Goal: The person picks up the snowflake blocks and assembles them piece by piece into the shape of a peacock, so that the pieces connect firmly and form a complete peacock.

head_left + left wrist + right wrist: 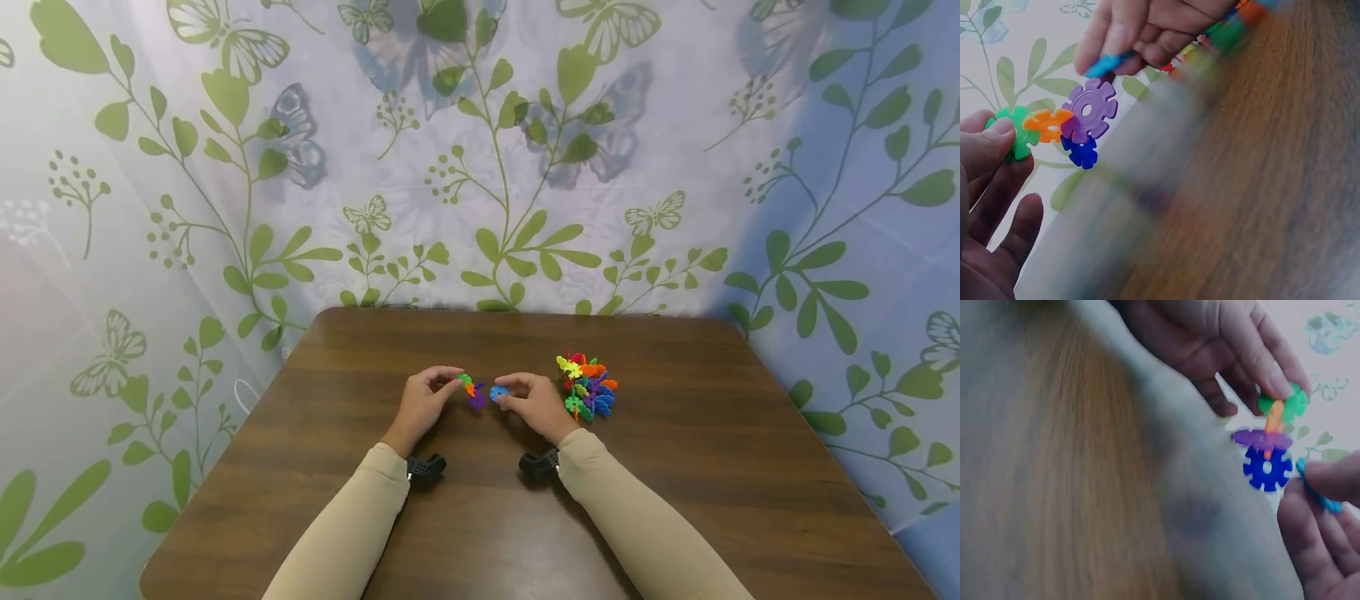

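Between the thumb and fingers of my left hand (422, 404) I pinch a green notched disc (1022, 136). Joined to it in a short chain are an orange disc (1040, 120), a purple disc (1100, 103) and a dark blue disc (1082, 157), which hang free of the table. My right hand (540, 406) pinches a light blue notched disc (497, 392) by its edge, held close to the chain's purple and dark blue end. In the right wrist view a narrow gap shows between the light blue disc (1329, 502) and the dark blue one.
Just right of my right hand, a heap of colourful notched discs (596, 392) lies on the brown wooden table (480, 533). A patterned curtain (465, 208) hangs behind the table's far edge. Black devices (427, 471) are strapped at both wrists.
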Demonstrator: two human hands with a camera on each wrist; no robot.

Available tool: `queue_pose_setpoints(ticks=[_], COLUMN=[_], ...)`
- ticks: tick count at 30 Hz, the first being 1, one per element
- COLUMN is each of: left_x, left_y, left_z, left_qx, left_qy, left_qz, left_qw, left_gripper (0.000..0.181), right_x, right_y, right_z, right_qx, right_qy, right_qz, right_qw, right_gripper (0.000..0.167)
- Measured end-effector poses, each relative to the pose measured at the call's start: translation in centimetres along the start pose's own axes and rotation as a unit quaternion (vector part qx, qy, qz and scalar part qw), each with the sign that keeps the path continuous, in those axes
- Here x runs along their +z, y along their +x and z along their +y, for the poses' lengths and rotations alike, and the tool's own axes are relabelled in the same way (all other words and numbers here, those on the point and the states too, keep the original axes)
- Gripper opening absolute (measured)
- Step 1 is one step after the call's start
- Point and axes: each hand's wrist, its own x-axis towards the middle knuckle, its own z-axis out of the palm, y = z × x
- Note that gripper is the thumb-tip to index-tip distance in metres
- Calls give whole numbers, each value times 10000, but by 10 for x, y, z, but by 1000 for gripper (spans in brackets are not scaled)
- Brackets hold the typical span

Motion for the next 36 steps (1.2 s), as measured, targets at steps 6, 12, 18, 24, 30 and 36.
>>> queue_pose_setpoints(ticks=[6,12,18,24,30,36], left_x=[1,4,8,13,14,18], left_y=[-1,0,-1,-3,-3,-3], left_z=[2,2,6,8,6,11], left_qx=[-31,84,361,761,975,1497], left_qy=[52,82,38,241,341,582], left_qz=[-227,-403,-478,-550,-612,-491], left_qw=[9997,9991,9982,9953,9928,9858], left_gripper=[23,20,13,14,15,14], right_x=[2,6,8,10,12,15], right_y=[-1,-2,-4,-4,-4,-5], right_z=[-2,-6,-10,-9,-10,-12], right_qx=[-398,-502,-390,-263,-73,-7], right_qy=[532,632,568,975,1471,1701], right_qz=[79,259,165,-10,-13,146], right_qw=[9978,9964,9975,9949,9891,9853], right_gripper=[36,36,38,39,38,33])
